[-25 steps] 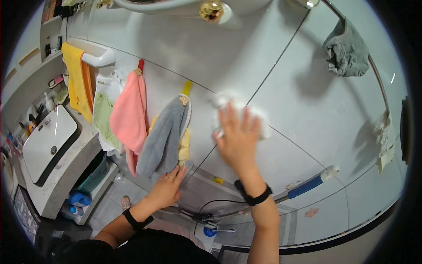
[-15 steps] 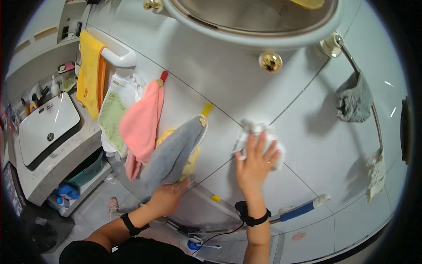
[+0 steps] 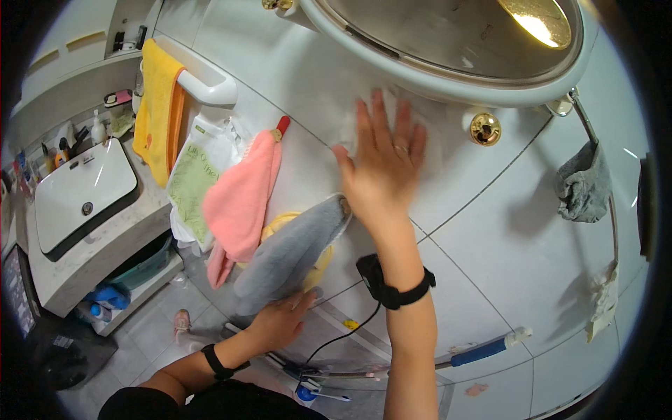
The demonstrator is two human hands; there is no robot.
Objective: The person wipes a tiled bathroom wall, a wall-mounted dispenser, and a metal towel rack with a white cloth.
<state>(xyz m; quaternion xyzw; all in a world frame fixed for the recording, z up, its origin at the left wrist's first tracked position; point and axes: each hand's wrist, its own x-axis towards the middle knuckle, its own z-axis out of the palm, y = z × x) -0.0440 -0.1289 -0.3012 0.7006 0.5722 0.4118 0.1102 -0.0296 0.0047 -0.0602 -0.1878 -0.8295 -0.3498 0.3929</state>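
My right hand (image 3: 383, 164) lies flat against the white tiled wall (image 3: 483, 217), fingers spread, just below a round white-rimmed mirror (image 3: 448, 52). Blurred and pale, a white cloth (image 3: 435, 143) shows beside the fingers; most of it is under the palm. Lower down, my left hand (image 3: 280, 323) is at the bottom end of a hanging grey towel (image 3: 290, 252), its fingers stretched out and touching or close to the fabric. Behind the grey towel a yellow cloth (image 3: 322, 262) peeks out. A pink towel (image 3: 241, 199) hangs to the left of it.
A yellow towel (image 3: 155, 112) hangs over a white rail (image 3: 217, 89). On the left, a basin (image 3: 87, 189) sits on a counter. A grey cloth (image 3: 584, 183) hangs from a metal bar at right. Below are a blue-gripped pole (image 3: 478, 352) and a black cable (image 3: 336, 341).
My right hand has slid up and slightly left along the wall with the white cloth, toward the mirror. The view has shifted a little. My left hand stays by the grey towel.
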